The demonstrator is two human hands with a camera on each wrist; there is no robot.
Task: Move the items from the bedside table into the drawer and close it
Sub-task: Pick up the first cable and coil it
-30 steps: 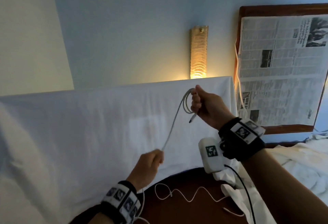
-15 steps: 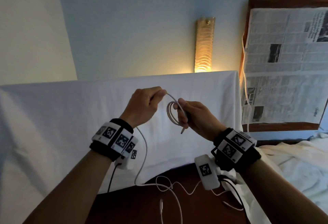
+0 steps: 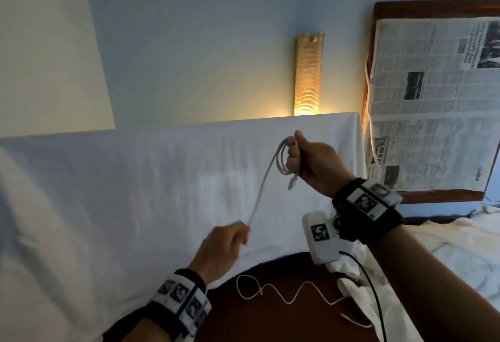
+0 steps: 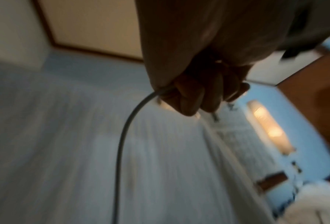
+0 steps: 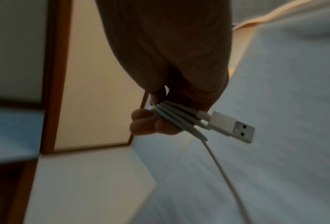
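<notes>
A white USB cable is stretched between both hands above the dark wooden bedside table. My right hand grips several coiled loops of it, with the USB plug sticking out below the fingers. Lower left, my left hand pinches the cable's straight run. The rest of the cable lies in loose curves on the table top. No drawer is in view.
A white sheet covers the upright surface behind the table. A lit wall lamp glows above it. A newspaper in a wooden frame is at the right, and rumpled white bedding lies below it.
My left hand has dropped from beside the coil down and left, sliding along the cable and pulling it taut. My right hand has risen a little with one more loop in its grip.
</notes>
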